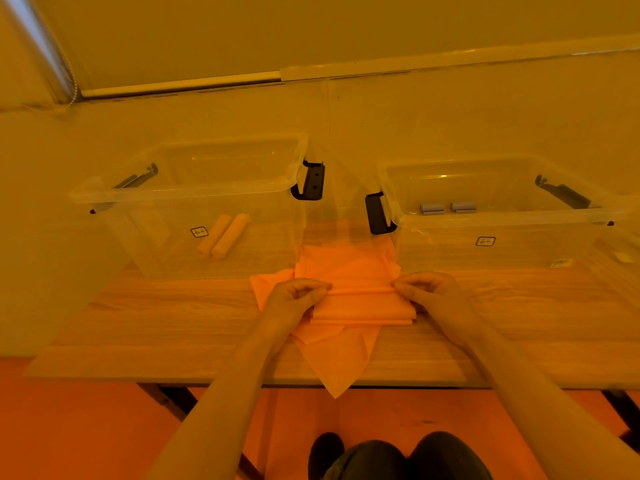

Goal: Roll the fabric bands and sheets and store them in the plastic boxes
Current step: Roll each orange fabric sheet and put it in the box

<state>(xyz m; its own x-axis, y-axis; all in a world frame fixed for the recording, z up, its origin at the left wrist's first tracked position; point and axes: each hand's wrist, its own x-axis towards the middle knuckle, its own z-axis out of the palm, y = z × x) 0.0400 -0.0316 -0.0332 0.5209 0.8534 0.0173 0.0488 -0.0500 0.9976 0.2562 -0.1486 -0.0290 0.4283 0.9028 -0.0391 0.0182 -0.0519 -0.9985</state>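
At frame center, your left hand (298,295) and right hand (424,289) pinch the orange sheet (360,303), rolling it. 2 orange rolls (224,235) sit in the left box (180,194), 2 grey rolls (448,207) in the right box (498,216). This sheet remains unstored.

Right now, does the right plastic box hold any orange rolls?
No, the right plastic box holds only two grey rolls; the orange rolls lie in the left box.

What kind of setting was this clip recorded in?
Probably a plain indoor workroom set up for sorting, not a home kitchen or shop: a wood-grain folding table against a bare wall, two clear plastic storage boxes, and both hands rolling orange fabric.
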